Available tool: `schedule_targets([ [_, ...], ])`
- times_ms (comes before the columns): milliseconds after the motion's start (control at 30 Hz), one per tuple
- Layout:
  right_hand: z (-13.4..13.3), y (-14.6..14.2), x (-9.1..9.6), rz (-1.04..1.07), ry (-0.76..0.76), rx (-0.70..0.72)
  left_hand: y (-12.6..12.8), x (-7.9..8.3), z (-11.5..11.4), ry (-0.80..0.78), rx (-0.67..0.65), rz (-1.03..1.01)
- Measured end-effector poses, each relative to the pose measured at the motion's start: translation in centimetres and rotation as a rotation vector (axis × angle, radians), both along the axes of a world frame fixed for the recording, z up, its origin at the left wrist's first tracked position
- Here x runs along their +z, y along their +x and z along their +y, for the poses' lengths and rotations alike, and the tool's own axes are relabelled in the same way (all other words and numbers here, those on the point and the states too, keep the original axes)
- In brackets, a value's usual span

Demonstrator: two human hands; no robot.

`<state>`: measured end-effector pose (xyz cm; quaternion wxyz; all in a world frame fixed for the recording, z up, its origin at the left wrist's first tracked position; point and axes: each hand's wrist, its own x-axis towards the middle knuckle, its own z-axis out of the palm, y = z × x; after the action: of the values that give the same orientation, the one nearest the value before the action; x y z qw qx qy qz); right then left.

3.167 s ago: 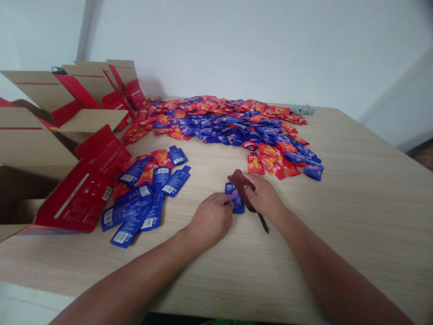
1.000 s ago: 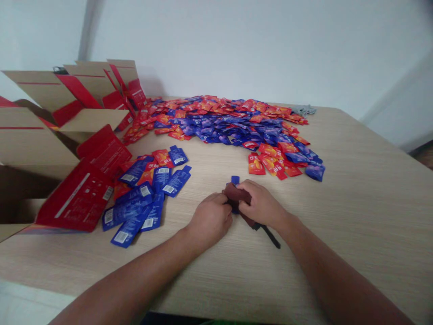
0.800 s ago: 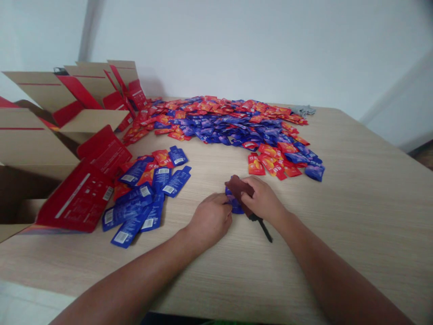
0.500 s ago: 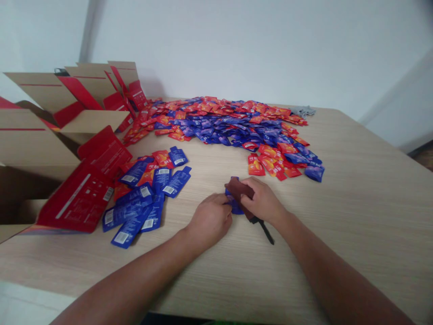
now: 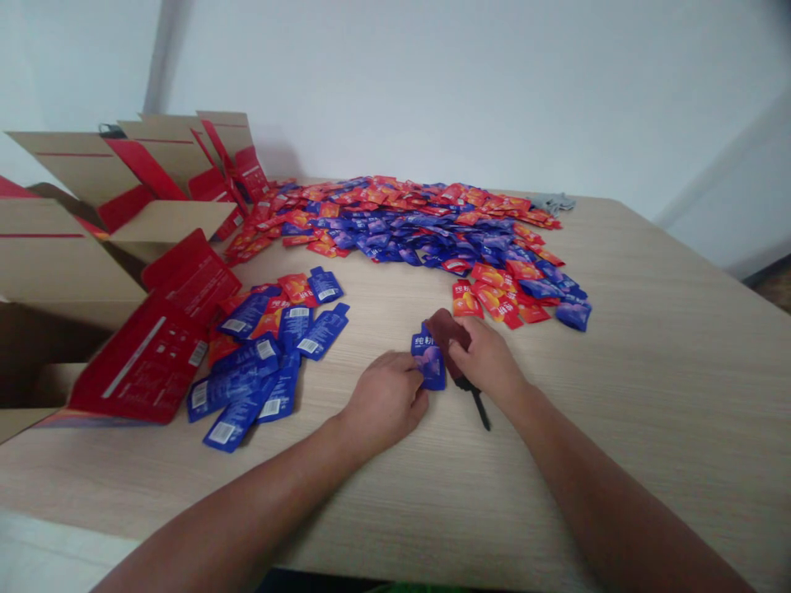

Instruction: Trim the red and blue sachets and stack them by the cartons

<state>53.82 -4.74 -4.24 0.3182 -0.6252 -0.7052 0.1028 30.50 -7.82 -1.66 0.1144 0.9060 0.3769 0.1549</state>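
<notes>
A blue pouch (image 5: 431, 362) with white lettering and a purple picture lies on the table in front of me. My left hand (image 5: 390, 395) is closed, its curled fingers gripping the pouch's left edge. My right hand (image 5: 485, 352) grips a flat reddish-brown piece (image 5: 446, 328) from which a thin black strip (image 5: 480, 410) sticks out toward me. That brown piece stands tilted along the pouch's right side, overlapping its upper right corner. What exactly the brown piece is, I cannot make out.
Left of my hands lies a loose group of blue and red pouches (image 5: 253, 362), several with barcodes up. A long heap of red and blue pouches (image 5: 420, 235) runs along the back near the wall. Open cardboard boxes (image 5: 142, 362) with red flaps stand at the left.
My right hand has moved the brown piece to the right and slightly up, uncovering the lettering and picture on the blue pouch. My left hand has stayed at the pouch's left edge.
</notes>
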Motion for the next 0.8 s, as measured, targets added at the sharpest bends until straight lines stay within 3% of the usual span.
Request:
schedule_targets([
  [133, 0.6, 0.5, -0.4, 0.034, 0.037, -0.105, 0.7, 0.4, 0.0, 0.000, 0.089, 0.050],
  [333, 0.5, 0.3, -0.2, 0.057, 0.027, -0.075, 2.2, 0.8, 0.5, 0.055, 0.152, 0.137],
  [800, 0.5, 0.4, -0.1, 0.128, 0.028, -0.071, 2.0, 0.3, 1.3, 0.192, -0.102, 0.305],
])
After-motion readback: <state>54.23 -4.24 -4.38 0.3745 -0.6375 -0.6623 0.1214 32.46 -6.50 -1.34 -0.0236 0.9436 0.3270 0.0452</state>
